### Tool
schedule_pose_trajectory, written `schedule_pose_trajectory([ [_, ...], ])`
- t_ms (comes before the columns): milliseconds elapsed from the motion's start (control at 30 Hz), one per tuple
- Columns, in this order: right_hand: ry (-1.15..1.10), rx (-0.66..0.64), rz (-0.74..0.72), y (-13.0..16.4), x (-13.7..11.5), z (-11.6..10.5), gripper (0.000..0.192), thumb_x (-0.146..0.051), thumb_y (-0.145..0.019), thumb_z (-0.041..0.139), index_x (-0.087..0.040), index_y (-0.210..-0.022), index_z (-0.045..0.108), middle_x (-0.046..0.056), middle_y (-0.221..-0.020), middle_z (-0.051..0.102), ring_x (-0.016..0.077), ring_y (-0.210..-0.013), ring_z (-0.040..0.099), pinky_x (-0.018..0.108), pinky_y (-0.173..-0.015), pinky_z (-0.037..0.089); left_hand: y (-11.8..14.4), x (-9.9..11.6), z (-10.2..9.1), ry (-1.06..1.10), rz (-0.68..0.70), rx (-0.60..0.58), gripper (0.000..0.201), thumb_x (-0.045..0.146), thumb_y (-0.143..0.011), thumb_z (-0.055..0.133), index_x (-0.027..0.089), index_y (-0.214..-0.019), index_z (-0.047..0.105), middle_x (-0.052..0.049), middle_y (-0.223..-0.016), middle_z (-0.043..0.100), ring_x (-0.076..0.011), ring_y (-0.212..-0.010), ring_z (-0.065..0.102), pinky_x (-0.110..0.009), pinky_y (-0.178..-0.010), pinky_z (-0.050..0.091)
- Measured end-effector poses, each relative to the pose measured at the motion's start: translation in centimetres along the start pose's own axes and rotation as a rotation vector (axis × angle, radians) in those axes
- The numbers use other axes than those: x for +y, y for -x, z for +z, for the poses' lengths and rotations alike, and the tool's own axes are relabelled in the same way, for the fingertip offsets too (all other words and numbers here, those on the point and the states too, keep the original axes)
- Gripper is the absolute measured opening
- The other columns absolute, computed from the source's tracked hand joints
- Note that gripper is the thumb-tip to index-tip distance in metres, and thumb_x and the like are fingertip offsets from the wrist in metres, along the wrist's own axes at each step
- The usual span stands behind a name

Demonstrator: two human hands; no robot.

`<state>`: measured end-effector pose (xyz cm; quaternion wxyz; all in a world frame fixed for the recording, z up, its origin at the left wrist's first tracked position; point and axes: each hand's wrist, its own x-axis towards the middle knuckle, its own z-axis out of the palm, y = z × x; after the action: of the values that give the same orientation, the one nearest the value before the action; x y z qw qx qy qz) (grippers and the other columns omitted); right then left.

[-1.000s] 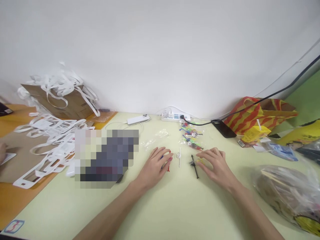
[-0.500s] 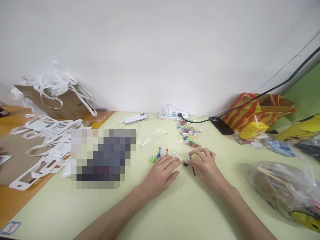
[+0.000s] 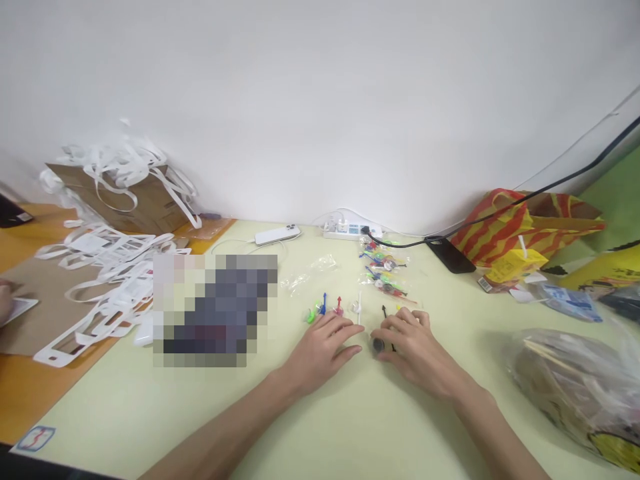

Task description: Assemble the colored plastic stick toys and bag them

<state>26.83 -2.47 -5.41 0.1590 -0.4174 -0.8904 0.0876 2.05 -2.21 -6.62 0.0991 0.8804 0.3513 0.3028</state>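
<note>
A: What is lying along the left side?

B: White die-cut plastic frames [image 3: 100, 267] are spilling from a brown cardboard box [image 3: 135, 203] across the pale yellow-green tabletop [image 3: 350, 427]. A blurred-out patch is sitting just right of them, and a white phone [image 3: 277, 235] is lying near the wall beside a white power strip [image 3: 347, 231].

A: And the hands?

B: The left hand [image 3: 320, 350] is lying flat, palm down, fingers spread and holding nothing. Just beyond its fingertips small plastic picks are standing in a row: green [image 3: 311, 317], blue [image 3: 324, 305], red [image 3: 339, 307] and white [image 3: 358, 308]. The right hand [image 3: 415, 350] is curling close beside it, thumb and forefinger pinching a small black plastic piece [image 3: 379, 345] against the table, with a thin black pick [image 3: 385, 313] showing just above the knuckles.

A: Anything crowding them?

B: Clear packets of coloured picks [image 3: 383, 270] are lying behind the hands. Farther right a black phone [image 3: 449, 257], a red-and-yellow striped bag [image 3: 520, 223], a yellow drink carton [image 3: 515, 265] and a large clear plastic bag [image 3: 570, 380] are sitting well apart.
</note>
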Motion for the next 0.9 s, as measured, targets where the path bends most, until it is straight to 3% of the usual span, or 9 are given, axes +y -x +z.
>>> schedule_pose_trajectory([
  [233, -0.153, -0.038, -0.011, -0.5, -1.6, 0.3, 0.012, -0.022, -0.098, 0.054, -0.025, -0.097, 0.066, 0.007, -0.099, 0.07, 0.0254, -0.097, 0.054, 0.045, -0.088, 0.034, 0.2, 0.1, 0.4, 0.033, 0.049, -0.056, 0.039, 0.034, -0.093, 0.067, 0.023, -0.13, 0.059, -0.007, -0.12, 0.069, -0.0238, -0.111, 0.063, -0.046, -0.107, 0.048],
  [367, -0.382, -0.004, 0.129, -0.2, -3.3, 0.3, 0.003, -0.028, -0.097, 0.057, -0.025, -0.096, 0.056, 0.005, -0.099, 0.065, 0.0247, -0.099, 0.053, 0.043, -0.09, 0.039, 0.3, -0.1, 0.1, 0.052, 0.116, -0.038, 0.04, 0.024, -0.095, 0.066, 0.021, -0.133, 0.057, -0.007, -0.116, 0.071, -0.0226, -0.106, 0.064, -0.042, -0.099, 0.052],
  [500, -0.591, 0.099, 0.342, 0.2, -4.0, 1.2, 0.022, -0.035, -0.092, 0.064, -0.026, -0.1, 0.046, 0.004, -0.105, 0.062, 0.0246, -0.1, 0.055, 0.041, -0.089, 0.044, 0.1, -0.1, -0.4, 0.055, 0.222, 0.033, 0.038, 0.018, -0.095, 0.064, 0.022, -0.131, 0.059, -0.006, -0.106, 0.072, -0.0191, -0.097, 0.066, -0.038, -0.093, 0.054],
  [600, -0.672, 0.107, 0.367, 0.1, -3.6, 1.3, 0.038, -0.041, -0.087, 0.071, -0.029, -0.113, 0.046, 0.002, -0.102, 0.068, 0.0266, -0.107, 0.056, 0.043, -0.095, 0.041, -0.1, 0.2, -0.5, 0.072, 0.264, 0.061, 0.028, 0.019, -0.095, 0.064, 0.024, -0.122, 0.064, -0.006, -0.104, 0.073, -0.0182, -0.093, 0.067, -0.036, -0.09, 0.055],
  [667, -0.653, 0.141, 0.357, 0.0, -3.0, 0.8, 0.042, -0.043, -0.086, 0.072, -0.031, -0.118, 0.05, 0.0, -0.103, 0.07, 0.0273, -0.109, 0.056, 0.044, -0.096, 0.038, -0.2, 0.3, -0.5, 0.094, 0.254, 0.072, 0.021, 0.022, -0.094, 0.066, 0.022, -0.115, 0.065, -0.007, -0.102, 0.074, -0.0189, -0.093, 0.067, -0.036, -0.089, 0.055],
  [767, -0.467, 0.29, 0.423, -0.1, -1.7, 0.0, 0.019, -0.045, -0.092, 0.065, -0.028, -0.1, 0.063, 0.001, -0.089, 0.071, 0.0257, -0.092, 0.059, 0.044, -0.091, 0.035, -0.3, 0.2, -0.6, 0.152, 0.197, 0.068, 0.019, 0.023, -0.093, 0.068, 0.02, -0.111, 0.064, -0.007, -0.101, 0.074, -0.0195, -0.095, 0.068, -0.038, -0.094, 0.055],
  [833, -0.284, 0.371, 0.476, 0.0, -0.8, -0.1, 0.02, -0.043, -0.096, 0.059, -0.026, -0.087, 0.067, 0.001, -0.074, 0.067, 0.0242, -0.08, 0.057, 0.044, -0.087, 0.032, -0.3, 0.0, -0.6, 0.196, 0.159, 0.064, 0.019, 0.021, -0.093, 0.067, 0.021, -0.111, 0.063, -0.006, -0.1, 0.074, -0.0191, -0.096, 0.069, -0.039, -0.097, 0.054],
  [900, -0.13, 0.371, 0.474, 0.1, -0.2, 0.3, 0.022, -0.038, -0.097, 0.058, -0.025, -0.082, 0.069, 0.001, -0.067, 0.063, 0.0234, -0.075, 0.056, 0.043, -0.081, 0.03, -0.2, -0.1, -0.7, 0.231, 0.128, 0.072, 0.019, 0.019, -0.092, 0.066, 0.021, -0.111, 0.061, -0.005, -0.1, 0.074, -0.0185, -0.095, 0.069, -0.039, -0.098, 0.054],
])
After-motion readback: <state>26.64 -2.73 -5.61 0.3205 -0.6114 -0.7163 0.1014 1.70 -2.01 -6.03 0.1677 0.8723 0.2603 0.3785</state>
